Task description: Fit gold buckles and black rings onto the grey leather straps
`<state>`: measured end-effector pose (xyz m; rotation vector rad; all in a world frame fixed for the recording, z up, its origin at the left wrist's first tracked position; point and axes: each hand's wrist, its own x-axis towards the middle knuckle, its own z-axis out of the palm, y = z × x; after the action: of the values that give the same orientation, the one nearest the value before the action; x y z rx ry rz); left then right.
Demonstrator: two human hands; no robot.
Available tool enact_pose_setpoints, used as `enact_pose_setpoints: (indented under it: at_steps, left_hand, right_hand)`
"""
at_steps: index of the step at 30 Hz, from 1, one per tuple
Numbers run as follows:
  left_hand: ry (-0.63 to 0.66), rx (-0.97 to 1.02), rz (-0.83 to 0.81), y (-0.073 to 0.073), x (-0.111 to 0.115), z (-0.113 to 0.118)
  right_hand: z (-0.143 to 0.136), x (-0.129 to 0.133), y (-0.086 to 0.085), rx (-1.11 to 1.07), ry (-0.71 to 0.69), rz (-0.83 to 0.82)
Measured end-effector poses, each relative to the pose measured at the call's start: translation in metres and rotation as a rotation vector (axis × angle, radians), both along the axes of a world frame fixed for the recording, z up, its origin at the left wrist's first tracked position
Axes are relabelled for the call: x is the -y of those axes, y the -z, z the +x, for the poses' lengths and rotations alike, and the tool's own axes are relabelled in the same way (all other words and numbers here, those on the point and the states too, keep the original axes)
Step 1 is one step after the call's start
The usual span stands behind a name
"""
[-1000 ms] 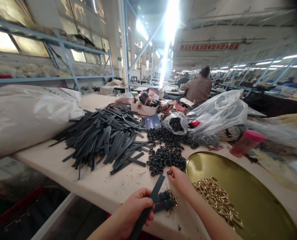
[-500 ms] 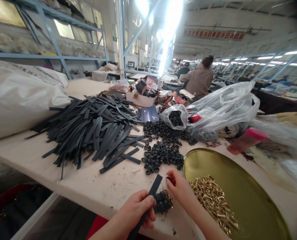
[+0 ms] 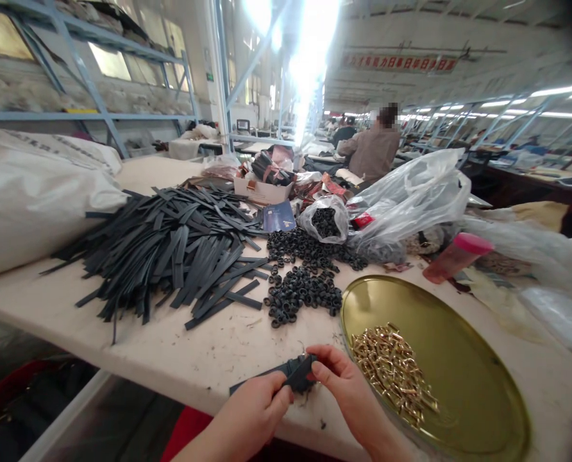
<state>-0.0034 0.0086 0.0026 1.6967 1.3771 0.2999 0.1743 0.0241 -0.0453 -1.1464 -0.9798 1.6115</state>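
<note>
Since 0.5 s ago, the right hand (image 3: 336, 375) has moved from near the small black loops (image 3: 300, 292) to the tip of the dark strap (image 3: 299, 377), which is in the left hand (image 3: 260, 407).

At far left sits a white sack (image 3: 40, 192) on the desk (image 3: 180, 346), then a big, tangled pile of dark straps (image 3: 170, 256). Towards the near edge, 1 more strap (image 3: 260, 377) lies flat, running behind the left hand. That hand's grip is narrow, thumb and fingers pinching the held strap just short of its tip. Just beside it, the right hand's grip is narrow too, fingertips at the strap's tip; I cannot tell whether a loop is between them. Beyond the hands is the heap of loops. To the right, gold metal pieces (image 3: 394, 369) lie in a gold tray (image 3: 459, 359), with a pink cup (image 3: 452, 260) tilted behind.

My reading is that the step in hand is fine work at the strap's tip; the next move calls for a steady left pinch and careful right fingertips.
</note>
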Motion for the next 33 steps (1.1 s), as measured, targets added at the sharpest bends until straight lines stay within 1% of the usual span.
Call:
enact_pose_setpoints:
  at_steps: [3,6,8,10,12,15,19,21,23,25,26,27,28,30,31,33]
  left_hand:
    - [0.098,-0.089,0.000,-0.013,0.004,-0.007]
    - [0.195,-0.123,0.008,-0.024,0.009,-0.013]
    - [0.238,-0.100,-0.059,-0.029,0.013,-0.015]
    - [0.245,-0.070,-0.140,-0.030,0.016,-0.012]
    - [0.217,-0.084,-0.106,-0.029,0.020,-0.007]
    - [0.181,-0.123,0.054,-0.023,0.027,0.001]
    - [0.165,-0.095,0.076,-0.015,0.035,0.006]
    - [0.140,-0.083,0.107,-0.012,0.038,0.008]
    - [0.102,-0.037,0.130,-0.008,0.040,0.011]
    - [0.028,0.021,0.133,-0.004,0.039,0.013]
    - [-0.018,0.042,0.127,-0.002,0.038,0.014]
    - [-0.058,0.060,0.120,-0.001,0.036,0.014]
    - [-0.087,0.078,0.116,-0.001,0.034,0.013]
    - [-0.108,0.117,0.108,-0.001,0.029,0.012]
    - [-0.110,0.134,0.108,-0.001,0.027,0.012]
    - [-0.122,0.144,0.093,0.000,0.021,0.014]
  right_hand:
    - [0.008,0.008,-0.003,0.108,-0.099,0.079]
    - [0.011,0.017,-0.010,0.137,-0.162,0.129]
    - [0.010,0.024,-0.013,0.124,-0.168,0.145]
    - [0.006,0.030,-0.013,0.107,-0.158,0.153]
    - [0.002,0.036,-0.012,0.081,-0.133,0.152]
    - [-0.001,0.042,-0.010,-0.003,-0.068,0.131]
    - [-0.002,0.047,-0.015,-0.078,0.005,0.066]
    - [-0.008,0.050,-0.017,-0.124,0.028,0.047]
    - [-0.019,0.054,-0.015,-0.195,0.020,0.049]
    - [-0.028,0.057,-0.009,-0.202,-0.006,0.070]
    - [-0.028,0.058,-0.006,-0.147,-0.024,0.100]
    - [-0.025,0.057,-0.004,-0.044,-0.051,0.147]
    - [-0.019,0.055,-0.002,0.103,-0.083,0.210]
    - [0.006,0.043,-0.003,0.490,-0.118,0.360]
    - [0.022,0.035,-0.004,0.704,-0.089,0.423]
    - [0.055,0.013,-0.009,1.124,0.069,0.448]
